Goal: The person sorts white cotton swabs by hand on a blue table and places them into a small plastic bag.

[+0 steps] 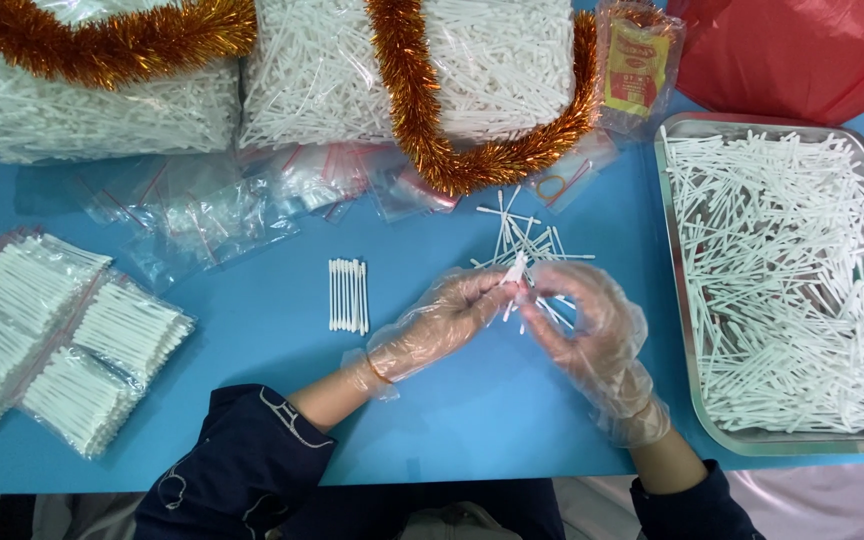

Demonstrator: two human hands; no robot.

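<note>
Both my hands wear clear plastic gloves and meet over the blue table (452, 400). My left hand (442, 320) pinches a few white cotton swabs (515, 272) at its fingertips. My right hand (592, 325) touches the same swabs from the other side, with more swabs under its fingers. A loose scatter of swabs (522, 238) lies just beyond the hands. A neat small row of swabs (348, 295) lies to the left of my left hand.
A metal tray (680, 330) full of swabs sits at the right. Filled small bags (52, 340) are stacked at the left, empty zip bags (202, 215) behind the middle. Large swab bags (322, 70) draped with orange tinsel (422, 120) line the back.
</note>
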